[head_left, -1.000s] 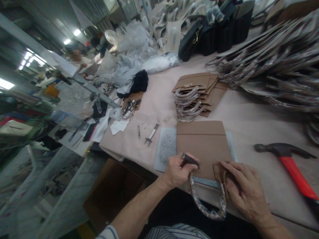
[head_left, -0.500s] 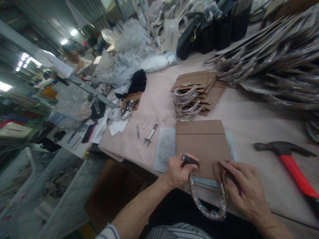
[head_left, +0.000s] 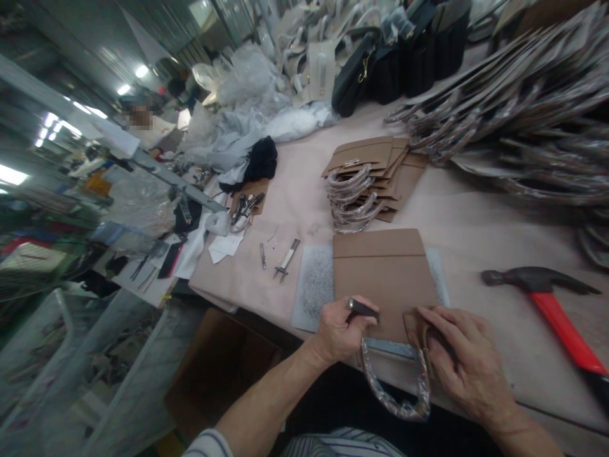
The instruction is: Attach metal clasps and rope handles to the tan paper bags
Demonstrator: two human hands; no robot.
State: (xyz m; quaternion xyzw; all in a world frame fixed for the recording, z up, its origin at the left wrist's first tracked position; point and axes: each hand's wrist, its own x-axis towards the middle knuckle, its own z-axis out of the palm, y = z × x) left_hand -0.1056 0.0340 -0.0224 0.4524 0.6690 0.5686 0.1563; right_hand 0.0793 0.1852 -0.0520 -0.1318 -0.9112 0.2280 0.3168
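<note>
A brown leather panel (head_left: 385,273) lies on a grey slab (head_left: 314,285) at the table's front edge. My left hand (head_left: 340,330) is closed round a short dark tool (head_left: 362,310), held over the panel's lower part. A plastic-wrapped handle (head_left: 397,406) hangs below the panel, over the table edge. On the right, my right hand (head_left: 464,355) pinches a folded brown leather flap (head_left: 416,327) beside the handle's right end. The tips of some fingers are hidden.
A hammer (head_left: 547,292) with a red grip lies at the right. Behind the panel are stacked brown panels with wrapped handles (head_left: 366,158). A metal caliper-like tool (head_left: 287,260) lies left. Larger piles (head_left: 514,95) and black bags (head_left: 394,70) stand farther back. Another person is far left.
The view has shifted slightly. Both hands keep nearly the same place and hold on the tool and the flap.
</note>
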